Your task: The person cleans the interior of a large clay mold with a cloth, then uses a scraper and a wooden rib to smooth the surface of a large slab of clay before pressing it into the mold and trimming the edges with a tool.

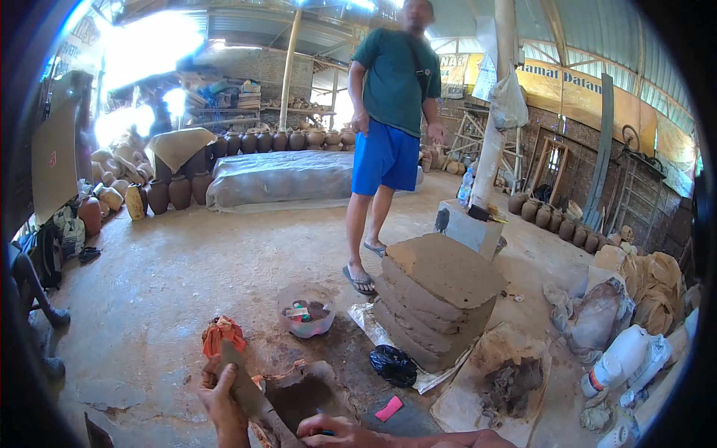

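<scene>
My left hand [226, 403] grips a flat, grey-brown clay slab [246, 384], thumb on its face and fingers behind it. The slab stands tilted, its narrow top end upward. Low at the picture's edge, my right hand [332, 431] is closed by the slab's lower end, with a thin blue-green thing [327, 432] showing at its fingers; its kind is too small to tell. Just beyond my hands lies a hollow brown clay piece [328, 377] with a dark inside. An orange-red cloth [222, 334] is bunched past the slab's top.
A clear plastic basin [306, 310] holds small items. Right of it are a tall clay stack [437, 299], a black plastic bag [393, 366], a pink piece [389, 408] and clay scraps [515, 384] on a sheet. A person [396, 97] in green shirt and blue shorts stands beyond.
</scene>
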Action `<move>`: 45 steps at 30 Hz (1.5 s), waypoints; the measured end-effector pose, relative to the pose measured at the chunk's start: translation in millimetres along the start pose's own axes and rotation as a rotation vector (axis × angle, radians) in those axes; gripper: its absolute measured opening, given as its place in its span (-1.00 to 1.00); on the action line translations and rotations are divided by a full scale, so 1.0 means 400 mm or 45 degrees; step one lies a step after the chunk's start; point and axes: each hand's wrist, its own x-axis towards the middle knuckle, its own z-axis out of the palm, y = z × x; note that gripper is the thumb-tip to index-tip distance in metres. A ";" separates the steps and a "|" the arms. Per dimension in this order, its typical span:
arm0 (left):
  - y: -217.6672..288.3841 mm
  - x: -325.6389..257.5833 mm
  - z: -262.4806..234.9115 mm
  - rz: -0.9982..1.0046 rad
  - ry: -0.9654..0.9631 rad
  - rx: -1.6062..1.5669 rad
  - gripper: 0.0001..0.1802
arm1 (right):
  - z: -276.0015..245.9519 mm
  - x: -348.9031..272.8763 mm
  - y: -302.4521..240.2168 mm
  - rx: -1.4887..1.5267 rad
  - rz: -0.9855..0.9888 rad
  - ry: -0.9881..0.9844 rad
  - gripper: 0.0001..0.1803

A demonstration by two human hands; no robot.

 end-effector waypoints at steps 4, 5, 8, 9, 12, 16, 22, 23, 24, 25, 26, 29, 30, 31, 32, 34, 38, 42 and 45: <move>-0.105 -0.044 -0.006 -0.294 -0.070 0.092 -0.52 | -0.024 -0.019 0.017 -0.161 0.056 0.147 -0.67; -0.125 -0.059 -0.002 -0.292 -0.070 0.095 -0.52 | -0.031 0.004 0.011 -0.140 0.049 0.232 -0.70; -0.197 -0.075 -0.041 -0.212 -0.148 0.161 -0.49 | -0.064 0.049 0.004 -0.270 -0.112 0.218 -0.72; -0.221 -0.083 -0.036 -0.259 -0.267 0.131 -0.49 | -0.057 0.030 0.005 -0.281 -0.107 0.216 -0.72; -0.228 -0.122 -0.034 -0.582 -0.332 -0.044 -0.53 | -0.027 -0.010 0.012 -0.001 0.297 0.276 -0.71; -0.126 -0.235 0.092 0.003 -0.561 0.744 -0.68 | -0.039 -0.013 0.026 -0.192 0.402 0.390 -0.65; -0.210 -0.238 0.060 -0.630 -0.718 -0.421 -0.38 | -0.020 -0.056 0.091 -0.234 0.732 0.522 -0.33; -0.251 -0.226 0.035 -0.625 -0.703 -0.415 -0.38 | -0.017 -0.047 0.102 -0.357 0.468 0.669 -0.15; -0.283 -0.218 0.025 -0.012 -0.810 -0.010 -0.44 | -0.028 -0.037 0.104 -0.352 0.473 0.659 -0.15; -0.306 -0.218 0.005 0.286 -0.864 0.204 -0.43 | -0.046 -0.027 0.106 -0.456 0.493 0.622 -0.11; -0.297 -0.220 0.017 0.599 -0.868 0.408 -0.41 | -0.054 -0.031 0.101 -0.505 0.499 0.610 -0.09; -0.271 -0.234 0.041 1.326 -0.733 0.812 -0.45 | -0.046 -0.063 0.077 -0.185 0.932 0.378 -0.08; -0.291 -0.228 0.038 1.257 -0.712 0.686 -0.51 | -0.036 -0.073 0.075 -0.072 1.072 0.299 -0.08; -0.292 -0.227 0.028 1.217 -0.698 0.626 -0.53 | -0.024 -0.087 0.088 -0.066 0.993 0.315 -0.09; -0.294 -0.227 0.019 1.176 -0.685 0.564 -0.53 | -0.013 -0.094 0.092 -0.059 0.917 0.332 -0.10; -0.263 -0.219 0.008 -0.088 -0.663 -0.232 -0.61 | 0.002 -0.088 0.075 -0.039 0.929 0.325 -0.14; -0.307 -0.176 0.002 0.100 -0.649 0.081 -0.52 | 0.004 -0.135 0.086 0.050 1.013 0.394 -0.25; -0.379 -0.019 -0.102 -0.041 -0.588 -0.267 -0.59 | -0.137 -0.157 0.052 -0.355 0.916 0.459 -0.26; -0.344 0.206 -0.395 0.451 -0.343 1.116 -0.47 | -0.277 -0.157 0.030 -0.619 0.904 0.538 -0.23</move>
